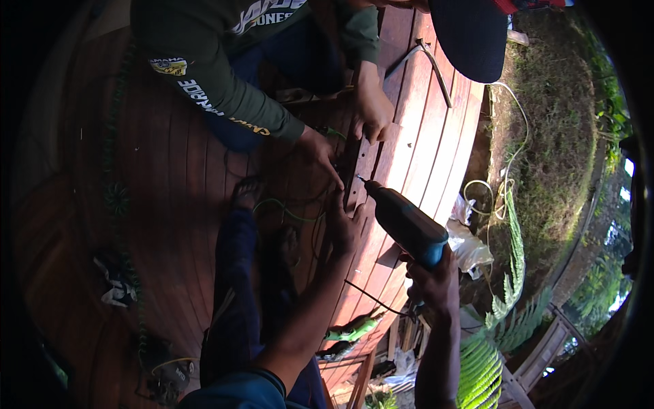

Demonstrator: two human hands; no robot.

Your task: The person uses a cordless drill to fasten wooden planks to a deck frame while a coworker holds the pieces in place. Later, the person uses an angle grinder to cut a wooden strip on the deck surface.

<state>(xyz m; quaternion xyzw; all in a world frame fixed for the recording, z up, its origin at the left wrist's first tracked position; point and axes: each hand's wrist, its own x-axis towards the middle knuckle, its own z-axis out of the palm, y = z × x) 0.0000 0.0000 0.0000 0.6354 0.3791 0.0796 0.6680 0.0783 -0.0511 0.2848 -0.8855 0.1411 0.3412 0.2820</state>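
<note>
Right grip (434, 276) clenched around a teal power drill (407, 221), bit over a pre-drilled wooden strip (366, 161) on the plank deck (426, 133); left grip (343, 228) at the strip's near end, closure indeterminable; co-worker's hand (374, 112) at the far end.

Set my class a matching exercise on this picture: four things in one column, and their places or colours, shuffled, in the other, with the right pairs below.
Things
1. power drill
2. left hand
3. fern
4. co-worker's cap

Places and colours
A. dark, at the top of the picture
B. gripped in the right hand
C. at the lower end of the wooden piece with holes
D. bright green, at the lower right

Right pairs: 1-B, 2-C, 3-D, 4-A
</note>
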